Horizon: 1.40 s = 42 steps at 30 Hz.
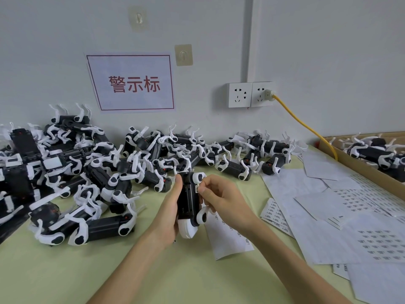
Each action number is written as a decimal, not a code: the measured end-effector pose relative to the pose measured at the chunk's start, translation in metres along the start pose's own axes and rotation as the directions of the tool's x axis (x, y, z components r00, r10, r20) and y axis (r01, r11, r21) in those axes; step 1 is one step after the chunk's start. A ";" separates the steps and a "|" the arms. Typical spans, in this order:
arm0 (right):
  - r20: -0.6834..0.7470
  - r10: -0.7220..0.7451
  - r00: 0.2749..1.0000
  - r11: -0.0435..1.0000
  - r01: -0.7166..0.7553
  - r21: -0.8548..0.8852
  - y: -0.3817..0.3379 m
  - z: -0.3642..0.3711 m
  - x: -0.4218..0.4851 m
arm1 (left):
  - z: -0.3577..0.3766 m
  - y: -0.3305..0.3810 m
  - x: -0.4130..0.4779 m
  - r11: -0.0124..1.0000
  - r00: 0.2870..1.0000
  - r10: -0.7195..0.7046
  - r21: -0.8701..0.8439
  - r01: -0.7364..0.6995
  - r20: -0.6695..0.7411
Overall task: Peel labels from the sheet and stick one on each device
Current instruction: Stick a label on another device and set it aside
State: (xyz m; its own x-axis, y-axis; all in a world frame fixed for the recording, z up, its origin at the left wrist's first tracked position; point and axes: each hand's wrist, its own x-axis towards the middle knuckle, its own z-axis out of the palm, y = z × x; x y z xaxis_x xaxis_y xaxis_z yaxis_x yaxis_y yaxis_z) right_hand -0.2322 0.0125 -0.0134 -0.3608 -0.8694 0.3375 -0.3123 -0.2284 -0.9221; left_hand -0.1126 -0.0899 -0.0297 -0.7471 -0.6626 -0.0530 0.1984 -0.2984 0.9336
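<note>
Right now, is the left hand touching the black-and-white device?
Touching. The head view shows the left hand gripping the device, thumb along its side.

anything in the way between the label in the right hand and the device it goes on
Nothing visible. The right hand pinches the label right at the black side of the device, which the left hand grips. The device's white legs sit above and below that spot, not over it.

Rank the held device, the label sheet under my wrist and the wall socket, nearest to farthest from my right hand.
1. Held device, where the right hand pinches a label.
2. Label sheet, on table beneath wrist.
3. Wall socket, back wall.
</note>
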 end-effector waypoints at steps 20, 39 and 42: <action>-0.016 0.040 0.999 0.999 -0.040 0.013 0.001 0.000 0.001 | 0.000 -0.001 0.000 0.998 1.000 0.019 0.055 -0.020 0.005; -0.017 0.062 0.998 0.998 -0.062 0.009 0.002 0.000 0.002 | 0.003 0.001 -0.003 0.997 0.999 0.044 0.068 -0.044 0.007; -0.019 0.071 0.997 0.997 -0.070 0.007 0.001 0.000 0.002 | 0.004 0.001 -0.004 0.997 0.999 0.038 0.067 -0.038 0.013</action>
State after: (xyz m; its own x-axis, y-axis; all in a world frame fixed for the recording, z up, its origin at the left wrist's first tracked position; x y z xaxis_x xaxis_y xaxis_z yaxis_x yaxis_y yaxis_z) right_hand -0.2332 0.0106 -0.0139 -0.3984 -0.8750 0.2752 -0.2799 -0.1697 -0.9449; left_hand -0.1118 -0.0853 -0.0271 -0.7475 -0.6641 -0.0130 0.1840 -0.2259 0.9566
